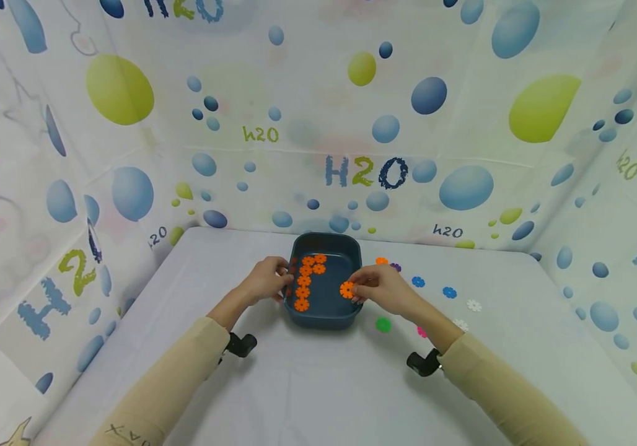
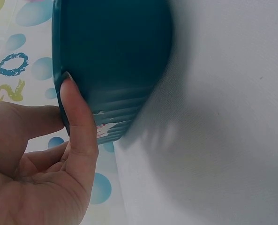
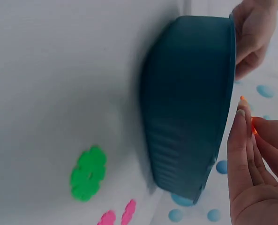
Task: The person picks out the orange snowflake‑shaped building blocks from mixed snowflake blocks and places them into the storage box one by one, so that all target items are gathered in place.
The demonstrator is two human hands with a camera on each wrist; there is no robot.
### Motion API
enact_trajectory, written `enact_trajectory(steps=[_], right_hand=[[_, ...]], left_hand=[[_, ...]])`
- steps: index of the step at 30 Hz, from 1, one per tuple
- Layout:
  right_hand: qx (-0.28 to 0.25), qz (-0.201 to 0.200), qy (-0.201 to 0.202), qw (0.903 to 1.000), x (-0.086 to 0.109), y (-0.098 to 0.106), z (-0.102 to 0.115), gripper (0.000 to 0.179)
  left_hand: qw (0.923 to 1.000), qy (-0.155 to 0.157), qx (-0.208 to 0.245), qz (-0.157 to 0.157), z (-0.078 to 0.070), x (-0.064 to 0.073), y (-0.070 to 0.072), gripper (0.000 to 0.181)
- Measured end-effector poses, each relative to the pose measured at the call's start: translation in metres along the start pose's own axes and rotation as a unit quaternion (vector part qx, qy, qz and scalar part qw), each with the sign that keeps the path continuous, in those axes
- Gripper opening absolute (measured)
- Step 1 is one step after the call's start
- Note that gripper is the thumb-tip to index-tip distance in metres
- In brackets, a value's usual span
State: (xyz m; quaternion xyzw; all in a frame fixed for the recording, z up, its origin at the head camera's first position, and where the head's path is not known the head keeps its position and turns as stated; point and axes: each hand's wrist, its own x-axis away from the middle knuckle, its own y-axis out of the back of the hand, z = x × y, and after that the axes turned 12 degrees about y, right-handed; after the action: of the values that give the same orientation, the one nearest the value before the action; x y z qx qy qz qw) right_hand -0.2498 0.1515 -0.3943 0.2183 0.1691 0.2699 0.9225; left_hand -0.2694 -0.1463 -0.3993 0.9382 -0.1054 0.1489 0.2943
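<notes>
A dark teal plastic basin (image 1: 326,323) stands on the table, several orange flower-shaped discs (image 1: 303,280) lying along the left of its floor. My left hand (image 1: 265,280) pinches the basin's left rim between thumb and fingers; the left wrist view shows the thumb (image 2: 80,122) against the outer wall. Over the basin's right side, my right hand (image 1: 386,288) holds an orange flower disc (image 1: 346,289) by its edge between thumb and fingers. From the right wrist that disc is mostly hidden by the fingers.
To the right of the basin lie a green flower disc (image 1: 383,324), a pink one (image 1: 422,332), blue ones (image 1: 449,292), white ones (image 1: 473,305), a purple one (image 1: 395,267) and another orange one (image 1: 382,261). A patterned curtain (image 1: 307,124) hangs behind the table.
</notes>
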Motion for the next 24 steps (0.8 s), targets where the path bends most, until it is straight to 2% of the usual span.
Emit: enact_trajectory(steps=[6, 11, 17, 24], right_hand=[[0.011, 0.005, 0.019, 0.9998, -0.026, -0.015, 0.002, 0.019], [0.014, 0.008, 0.017, 0.9997, -0.046, -0.024, -0.003, 0.019], [0.034, 0.017, 0.006, 0.9993, -0.065, -0.032, -0.008, 0.024], [0.047, 0.001, -0.023, 0.9986, -0.077, -0.043, -0.016, 0.022]], left_hand=[[1.0000, -0.002, 0.005, 0.002, -0.002, 0.000, 0.000, 0.036], [1.0000, -0.008, 0.005, 0.003, -0.002, -0.001, 0.000, 0.034], [0.9999, -0.013, 0.006, -0.002, 0.000, -0.001, 0.001, 0.033], [0.9999, -0.009, 0.007, 0.000, 0.001, 0.001, 0.001, 0.033]])
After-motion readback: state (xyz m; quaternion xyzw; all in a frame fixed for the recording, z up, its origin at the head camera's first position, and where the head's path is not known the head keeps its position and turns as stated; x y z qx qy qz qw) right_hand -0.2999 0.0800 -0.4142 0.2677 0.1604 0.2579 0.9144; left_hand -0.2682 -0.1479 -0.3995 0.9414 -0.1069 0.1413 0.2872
